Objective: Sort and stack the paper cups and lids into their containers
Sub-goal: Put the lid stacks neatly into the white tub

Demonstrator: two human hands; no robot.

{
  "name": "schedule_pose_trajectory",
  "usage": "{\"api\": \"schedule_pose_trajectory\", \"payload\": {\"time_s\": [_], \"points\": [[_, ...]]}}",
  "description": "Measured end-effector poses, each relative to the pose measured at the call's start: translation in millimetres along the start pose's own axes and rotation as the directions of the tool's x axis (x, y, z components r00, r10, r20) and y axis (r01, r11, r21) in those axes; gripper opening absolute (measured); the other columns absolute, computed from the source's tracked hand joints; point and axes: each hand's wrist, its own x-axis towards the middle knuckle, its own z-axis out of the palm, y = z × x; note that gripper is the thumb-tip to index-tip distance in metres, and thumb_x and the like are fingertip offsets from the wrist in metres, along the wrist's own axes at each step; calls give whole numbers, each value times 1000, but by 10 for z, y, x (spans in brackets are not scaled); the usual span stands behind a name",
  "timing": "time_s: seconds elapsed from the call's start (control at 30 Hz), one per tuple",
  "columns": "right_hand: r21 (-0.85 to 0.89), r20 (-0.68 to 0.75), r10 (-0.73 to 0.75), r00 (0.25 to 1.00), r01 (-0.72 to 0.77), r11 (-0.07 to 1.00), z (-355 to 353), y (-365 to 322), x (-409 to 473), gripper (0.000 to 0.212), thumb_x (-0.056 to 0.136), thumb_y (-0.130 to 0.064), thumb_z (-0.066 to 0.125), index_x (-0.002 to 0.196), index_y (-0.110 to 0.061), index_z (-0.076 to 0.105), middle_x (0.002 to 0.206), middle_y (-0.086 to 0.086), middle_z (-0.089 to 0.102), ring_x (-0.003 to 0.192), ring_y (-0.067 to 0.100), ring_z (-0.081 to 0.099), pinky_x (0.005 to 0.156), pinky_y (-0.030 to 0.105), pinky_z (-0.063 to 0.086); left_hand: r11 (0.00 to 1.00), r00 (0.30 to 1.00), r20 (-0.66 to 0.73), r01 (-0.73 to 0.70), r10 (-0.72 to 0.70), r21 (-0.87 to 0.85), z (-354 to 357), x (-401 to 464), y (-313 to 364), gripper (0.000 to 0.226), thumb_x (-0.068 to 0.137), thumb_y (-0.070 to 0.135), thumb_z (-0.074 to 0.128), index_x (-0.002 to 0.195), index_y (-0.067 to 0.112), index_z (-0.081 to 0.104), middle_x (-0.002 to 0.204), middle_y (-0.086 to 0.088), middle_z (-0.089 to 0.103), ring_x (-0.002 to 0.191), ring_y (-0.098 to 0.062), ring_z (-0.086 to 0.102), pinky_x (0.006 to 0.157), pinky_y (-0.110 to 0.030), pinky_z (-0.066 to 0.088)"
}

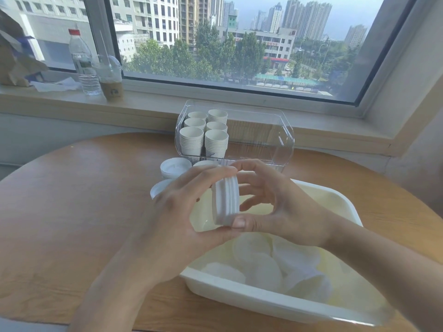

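Two hands hold one small stack of white lids (225,200) on edge above the tray (263,300): left hand (182,212) curled round its near and far rim, right hand (271,202) pinching it, thumb below and fingers above. Loose lids (275,267) lie in the tray's near end. Six cup stacks (203,135) stand upright in the left half of a clear bin (285,140) at the desk's (72,200) far edge. More lids (174,167) sit on the desk just before the bin. Bottle (82,63) and drink cup (110,77) on the sill.
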Motion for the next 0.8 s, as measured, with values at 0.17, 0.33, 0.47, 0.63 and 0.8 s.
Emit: {"api": "schedule_pose_trajectory", "payload": {"time_s": [0.17,0.33,0.47,0.63,0.8], "points": [[-139,52,102,993,-94,986,-57,38,-28,82,81,-37,89,150,-34,46,137,-8,67,119,13,68,95,39,57,999,999,1,35,-35,33,10,-45,-40,71,74,62,79,139,52,53,139,29,57,126,-3,58,91,-29,51],[-538,138,302,943,-184,823,-97,143,-52,42,83,-58,82,118,-40,67,98,-26,73,84,-4,63,71,13,42,996,998,23,55,-57,69,-9,-77,-27,72,72,59,78,139,54,51,139,31,54,126,-12,57,95,-33,47],[-812,215,466,859,-108,574,-57,229,-102,41,83,-66,72,117,-45,63,91,-28,70,78,-11,52,75,20,39,995,997,28,76,-78,59,-17,-101,-6,73,72,62,77,140,57,49,140,33,53,129,-14,54,104,-45,48],[-806,211,449,868,-105,583,-46,246,-102,31,84,-42,67,115,-44,64,87,-27,70,79,-11,49,80,20,43,994,996,27,78,-80,71,-29,-118,1,75,72,64,75,141,61,46,137,37,51,128,-8,54,106,-46,47],[-730,49,314,948,-180,659,-78,216,-70,21,84,-29,66,101,-41,71,79,-25,66,76,-5,54,77,16,44,993,995,36,93,-95,73,-44,-121,17,80,73,59,79,144,65,42,140,35,51,131,-12,53,107,-48,47]]}}
